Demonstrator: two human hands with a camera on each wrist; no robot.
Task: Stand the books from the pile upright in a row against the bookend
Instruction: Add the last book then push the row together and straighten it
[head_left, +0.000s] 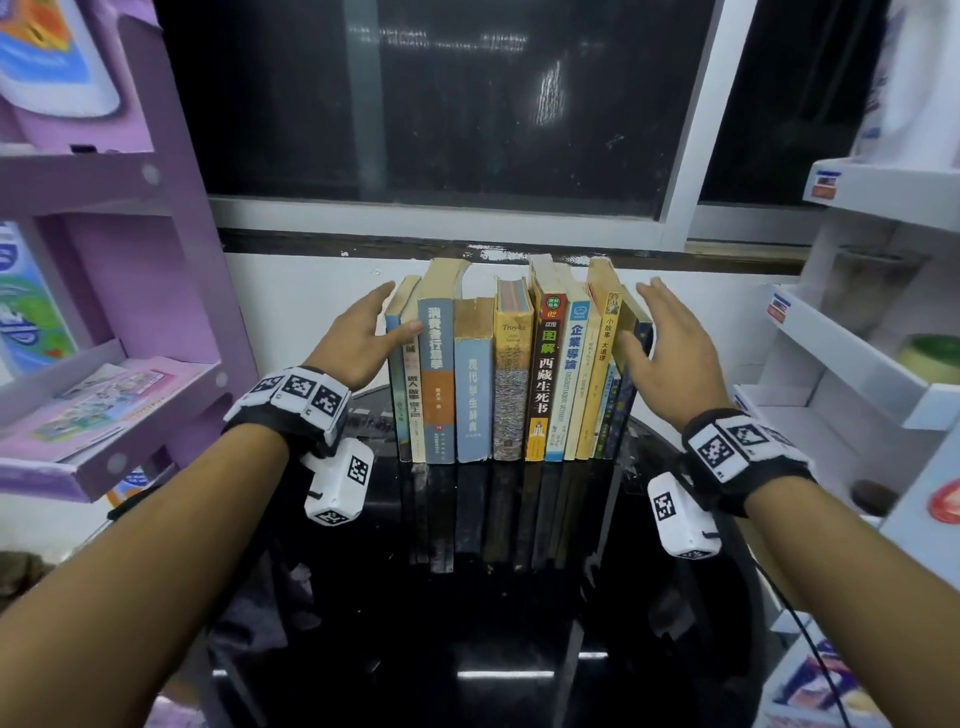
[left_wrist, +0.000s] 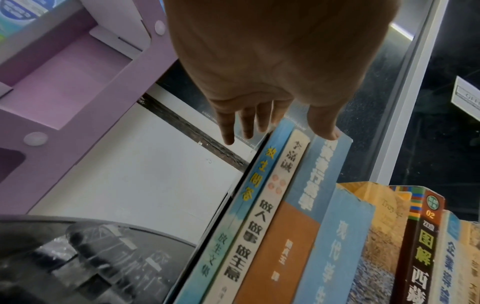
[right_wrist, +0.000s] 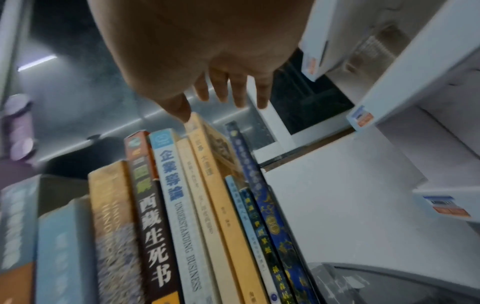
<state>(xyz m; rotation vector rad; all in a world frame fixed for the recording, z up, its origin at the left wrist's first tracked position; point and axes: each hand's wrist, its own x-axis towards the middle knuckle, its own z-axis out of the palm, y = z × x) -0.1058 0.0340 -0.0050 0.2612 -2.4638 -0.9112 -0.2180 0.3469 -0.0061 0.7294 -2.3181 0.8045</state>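
Glossy black table (head_left: 519, 649), upright books (head_left: 514, 374) between 2 hands, fingers released, dark window (head_left: 441, 104) behind

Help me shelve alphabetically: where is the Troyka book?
In the head view the Troyka book stands mid-row, between a pale blue book and a dark-spined one.

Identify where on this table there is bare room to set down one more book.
Bare black table lies in front of the row of books, between the wrists. The back is crowded: books fill it, left hand and right hand flanking.
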